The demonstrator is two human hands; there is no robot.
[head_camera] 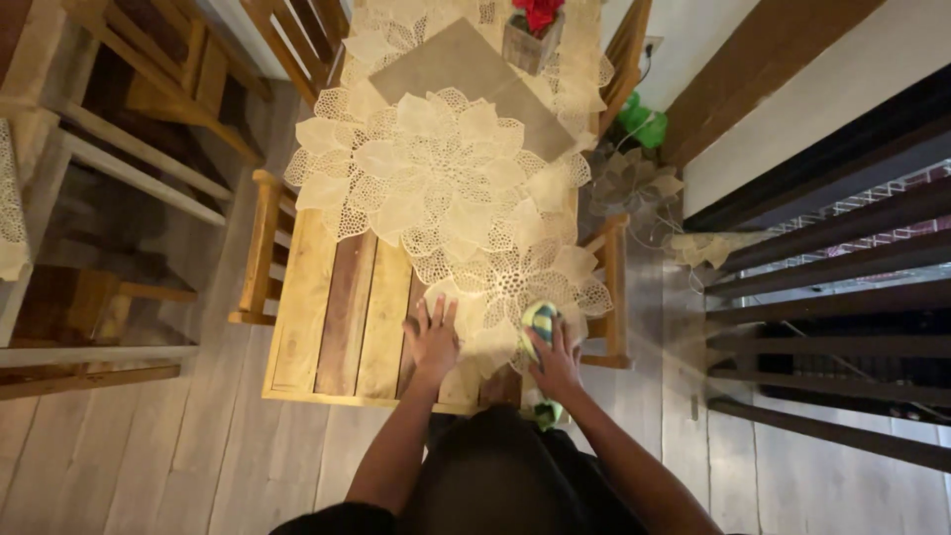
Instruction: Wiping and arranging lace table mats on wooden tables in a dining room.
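While my left hand (432,340) lies flat, fingers spread, on the table (337,317), my right hand (557,359) presses the green-and-yellow cloth (538,319) beneath its fingers.

Wooden slat table (337,327) bears cream lace mats (436,178).

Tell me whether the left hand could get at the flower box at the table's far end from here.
Probably not. The left hand lies flat at the near edge, and the flower box stands at the far end, with lace mats between.
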